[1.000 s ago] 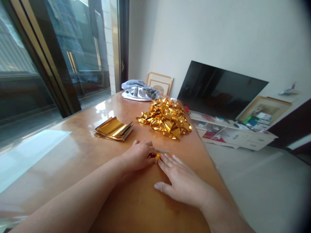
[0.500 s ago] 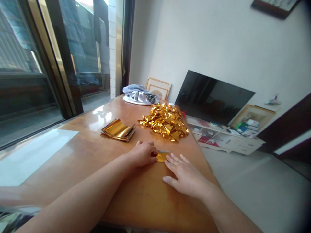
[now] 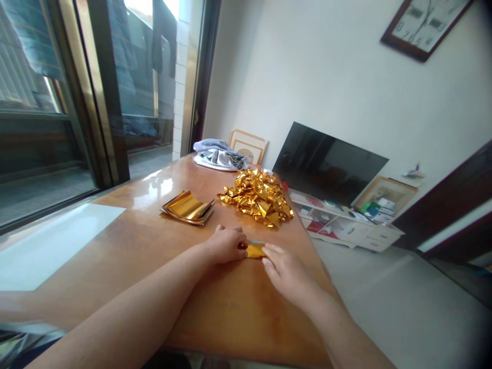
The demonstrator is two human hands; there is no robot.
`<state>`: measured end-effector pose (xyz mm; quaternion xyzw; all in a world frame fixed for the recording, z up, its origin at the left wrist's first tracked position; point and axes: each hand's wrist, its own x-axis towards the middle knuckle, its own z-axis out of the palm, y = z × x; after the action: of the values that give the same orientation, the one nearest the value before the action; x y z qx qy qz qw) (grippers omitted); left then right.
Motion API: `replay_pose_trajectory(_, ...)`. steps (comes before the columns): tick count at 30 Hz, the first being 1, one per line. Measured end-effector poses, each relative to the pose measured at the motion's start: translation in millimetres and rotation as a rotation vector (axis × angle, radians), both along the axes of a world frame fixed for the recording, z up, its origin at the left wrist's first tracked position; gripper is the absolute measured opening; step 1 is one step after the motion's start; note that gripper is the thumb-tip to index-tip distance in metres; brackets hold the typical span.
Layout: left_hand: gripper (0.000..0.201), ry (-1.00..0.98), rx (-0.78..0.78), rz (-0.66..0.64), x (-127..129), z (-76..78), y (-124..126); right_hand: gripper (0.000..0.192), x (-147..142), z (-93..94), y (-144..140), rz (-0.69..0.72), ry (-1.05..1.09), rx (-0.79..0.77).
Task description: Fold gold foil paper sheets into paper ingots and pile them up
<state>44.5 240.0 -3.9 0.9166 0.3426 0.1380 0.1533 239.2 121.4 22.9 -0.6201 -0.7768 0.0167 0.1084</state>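
A small folded piece of gold foil paper [image 3: 254, 250] lies on the wooden table between my hands, with a pale strip along its far edge. My left hand [image 3: 227, 245] has its fingers curled closed on the paper's left end. At the right end is my right hand [image 3: 286, 267], fingers together and thumb drawn in, pinching the edge. Just beyond the paper is a heap of folded gold foil pieces [image 3: 261, 197]. A stack of flat gold foil sheets [image 3: 188, 207] with curled edges sits to the left of the heap.
Bundled pale cloth [image 3: 219, 155] rests at the far end of the wooden table [image 3: 230, 318]. A white sheet [image 3: 57, 243] covers part of the left side. Beyond the table's right edge are a white cabinet [image 3: 346, 231] and a television [image 3: 328, 161]. Glass doors flank the left.
My right hand's spread fingers have come together, and its thumb has moved up to the paper's right end. My left hand keeps its hold. The camera view has tilted slightly upward.
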Motion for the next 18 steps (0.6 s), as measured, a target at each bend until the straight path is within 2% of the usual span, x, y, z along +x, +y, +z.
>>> replay_pose_trajectory(2, 0.025, -0.002, 0.006, -0.002, 0, -0.6, 0, 0.042, -15, -5.6, 4, 0.039, 0.053, 0.008)
replay_pose_trajectory(4, 0.026, -0.001, 0.004, -0.011, -1, -0.2, 1, 0.041, -27, -12.4, 7, 0.013, 0.077, 0.010)
replay_pose_trajectory(9, 0.020, 0.000, -0.042, -0.072, -7, 2.7, 5, 0.034, -40, -25.1, 7, -0.056, -0.018, -0.012)
replay_pose_trajectory(13, 0.027, 0.010, -0.098, -0.091, -12, 5.5, 9, 0.030, -46, -23.4, 4, -0.091, -0.176, -0.020)
replay_pose_trajectory(18, 0.026, 0.028, -0.180, -0.098, -15, 10.6, 11, 0.030, -55, -13.0, 5, -0.105, -0.323, -0.078)
